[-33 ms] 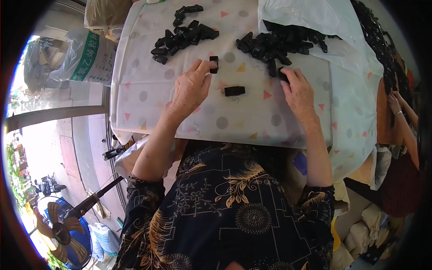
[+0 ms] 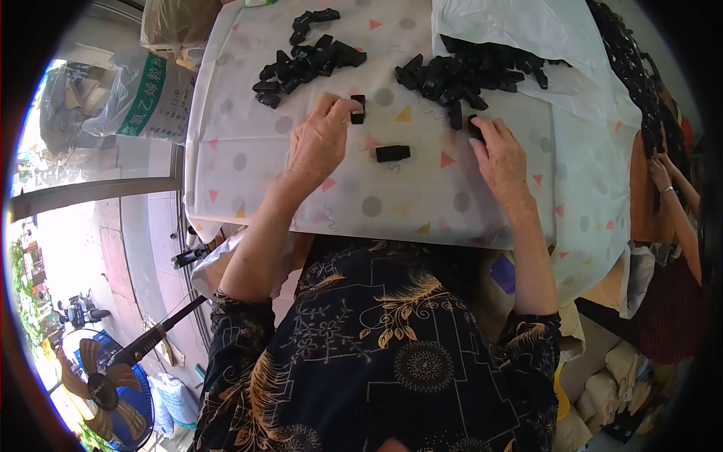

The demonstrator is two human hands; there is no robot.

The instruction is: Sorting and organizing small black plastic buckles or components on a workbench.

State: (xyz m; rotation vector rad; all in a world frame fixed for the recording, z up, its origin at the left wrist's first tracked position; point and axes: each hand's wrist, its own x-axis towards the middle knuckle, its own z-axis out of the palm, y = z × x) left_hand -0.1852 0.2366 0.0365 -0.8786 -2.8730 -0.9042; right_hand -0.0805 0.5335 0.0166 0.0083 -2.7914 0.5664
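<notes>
My left hand (image 2: 320, 139) pinches a small black plastic part (image 2: 358, 109) by its edge, just above the tablecloth. In the fingertips of my right hand (image 2: 501, 154) is another black plastic part (image 2: 474, 128), mostly hidden by the thumb and fingers. Between the hands, a single oblong black part (image 2: 393, 154) lies flat on the cloth. Beyond my left hand is a loose pile of black parts (image 2: 305, 68). A bigger pile (image 2: 444, 79) lies beyond my right hand and runs back into the mouth of a white plastic bag (image 2: 512, 26).
A patterned cloth (image 2: 301, 211) covers the table. Clear and printed sacks (image 2: 154, 94) stand at the left, above a floor fan (image 2: 102, 392). Long black strands (image 2: 629, 75) hang at the right, where another person's hand (image 2: 661, 173) reaches in.
The part in my right fingers shows slightly more. My left hand has shifted a trace; the piles and the oblong part stay put.
</notes>
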